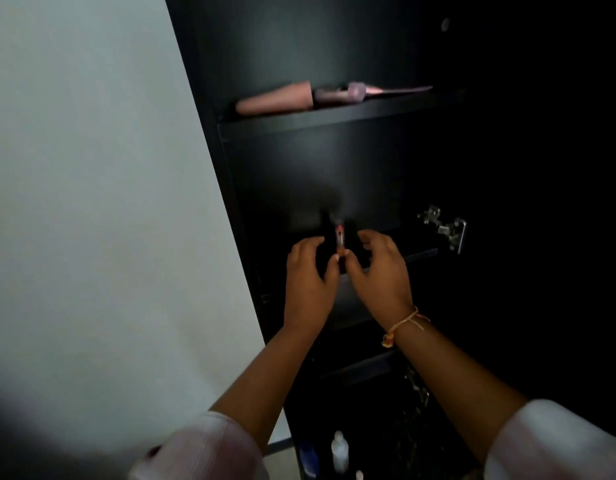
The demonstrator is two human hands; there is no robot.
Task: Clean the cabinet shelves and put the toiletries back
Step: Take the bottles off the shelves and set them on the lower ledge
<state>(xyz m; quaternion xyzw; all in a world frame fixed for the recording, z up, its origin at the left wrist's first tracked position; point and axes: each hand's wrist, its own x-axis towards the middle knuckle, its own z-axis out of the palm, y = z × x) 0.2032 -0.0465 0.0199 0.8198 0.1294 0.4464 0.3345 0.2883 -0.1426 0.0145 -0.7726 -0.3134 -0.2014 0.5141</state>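
Fingers of the left hand curl round a small dark tube with a red tip, held upright at centre frame over the middle shelf of the black cabinet. The right hand spreads bent fingers, its thumb tip at the tube's base; whether it grips is unclear. A pink tube lies on the upper shelf.

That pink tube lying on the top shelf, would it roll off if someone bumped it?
Possibly. The pink tube lies on its side near the front edge of the upper shelf, so a nudge could roll it. Its taper would likely make it curve, not run straight. It looks like light, squeezable plastic.
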